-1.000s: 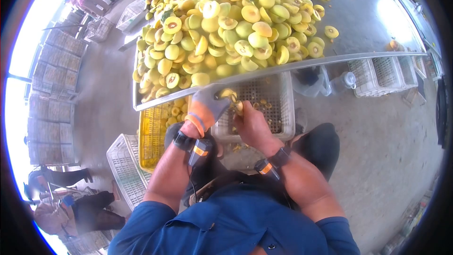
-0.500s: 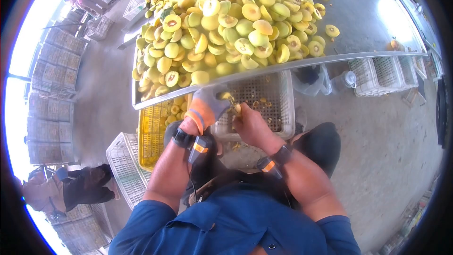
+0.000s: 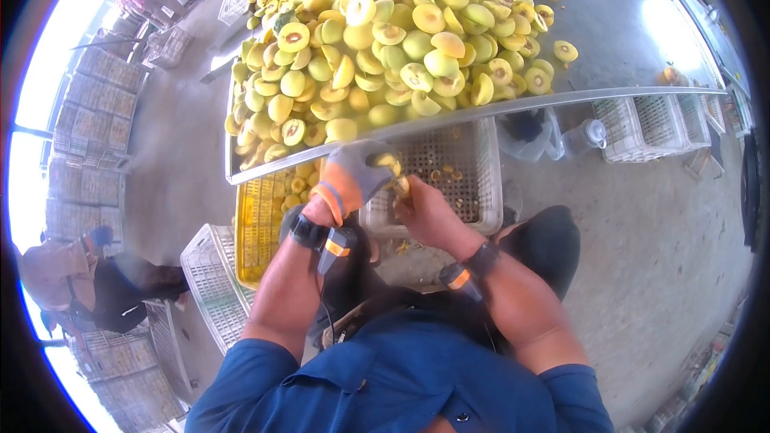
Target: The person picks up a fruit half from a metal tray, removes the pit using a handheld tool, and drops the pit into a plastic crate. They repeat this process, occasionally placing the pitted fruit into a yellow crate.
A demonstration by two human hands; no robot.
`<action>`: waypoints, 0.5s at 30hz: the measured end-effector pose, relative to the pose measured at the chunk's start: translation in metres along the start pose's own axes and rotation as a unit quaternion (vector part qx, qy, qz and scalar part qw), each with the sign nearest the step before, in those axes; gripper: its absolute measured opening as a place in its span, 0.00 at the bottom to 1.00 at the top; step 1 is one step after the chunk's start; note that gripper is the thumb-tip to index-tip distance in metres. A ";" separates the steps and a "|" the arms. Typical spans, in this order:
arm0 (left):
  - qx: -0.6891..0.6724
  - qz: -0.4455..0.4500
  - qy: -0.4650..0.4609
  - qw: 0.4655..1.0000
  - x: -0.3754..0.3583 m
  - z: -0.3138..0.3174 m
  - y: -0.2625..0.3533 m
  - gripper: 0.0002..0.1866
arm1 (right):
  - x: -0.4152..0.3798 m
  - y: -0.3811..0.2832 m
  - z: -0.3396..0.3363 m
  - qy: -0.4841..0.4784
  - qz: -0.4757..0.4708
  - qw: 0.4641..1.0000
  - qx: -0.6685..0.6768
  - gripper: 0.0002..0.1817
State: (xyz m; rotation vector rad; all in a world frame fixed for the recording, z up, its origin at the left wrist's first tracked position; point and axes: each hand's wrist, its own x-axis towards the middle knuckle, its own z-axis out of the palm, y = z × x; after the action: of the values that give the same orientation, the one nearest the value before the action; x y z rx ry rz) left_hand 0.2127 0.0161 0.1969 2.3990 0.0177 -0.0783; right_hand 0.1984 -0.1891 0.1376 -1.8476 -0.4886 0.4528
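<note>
Head view, left hand: gloved (image 3: 350, 172), just beyond the near edge of the metal table (image 3: 593, 40), fingers curled around a yellow fruit piece (image 3: 390, 162).
Right hand: bare (image 3: 435, 215), fingertips drawn together, pinching a small yellowish item (image 3: 403, 186) against or just beside that piece; whether it is fruit or a tool, I cannot tell.
Fruit piece: apart from the heap, between the hands, over the left part of the pale crate (image 3: 495, 192).
What has come about: the piece is off the table and both hands meet at it; how far it has been worked, the fingers hide.
Pale crate: small brownish and yellow bits (image 3: 447, 172) lie inside.
Heap: cut fruit (image 3: 361, 56), many cut faces showing, on the far left and middle of the table.
Yellow crate: left of the pale one (image 3: 249, 232), holding more fruit.
Left side: a white crate (image 3: 210, 273) near the yellow one; another person (image 3: 76, 273) beyond.
Right side: plastic crates (image 3: 642, 124) below the table.
</note>
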 end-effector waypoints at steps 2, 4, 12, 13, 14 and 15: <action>-0.036 -0.007 -0.014 0.999 0.000 -0.004 0.001 0.21 | 0.000 -0.004 0.000 -0.039 0.006 0.997 0.067 0.15; -0.093 -0.006 -0.017 0.996 0.000 -0.006 0.002 0.21 | 0.002 -0.003 -0.001 -0.030 0.020 0.996 0.082 0.15; 0.074 0.074 0.236 0.966 -0.016 0.057 -0.028 0.21 | 0.000 -0.025 -0.008 -0.124 0.085 0.981 0.123 0.14; 0.095 0.085 0.253 0.959 -0.016 0.061 -0.025 0.22 | 0.000 -0.028 -0.011 -0.156 0.120 0.971 0.138 0.14; 0.083 0.093 0.245 0.961 -0.016 0.060 -0.025 0.22 | 0.000 -0.031 -0.013 -0.188 0.156 0.958 0.153 0.14; 0.072 0.102 0.238 0.963 -0.015 0.059 -0.025 0.22 | -0.002 -0.034 -0.014 -0.186 0.155 0.955 0.170 0.13</action>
State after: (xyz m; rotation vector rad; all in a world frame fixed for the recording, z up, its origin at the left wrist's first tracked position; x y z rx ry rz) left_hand 0.1940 -0.0054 0.1375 2.4922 -0.0125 0.6134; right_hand 0.2009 -0.1912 0.1740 -1.5075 -0.3417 1.0436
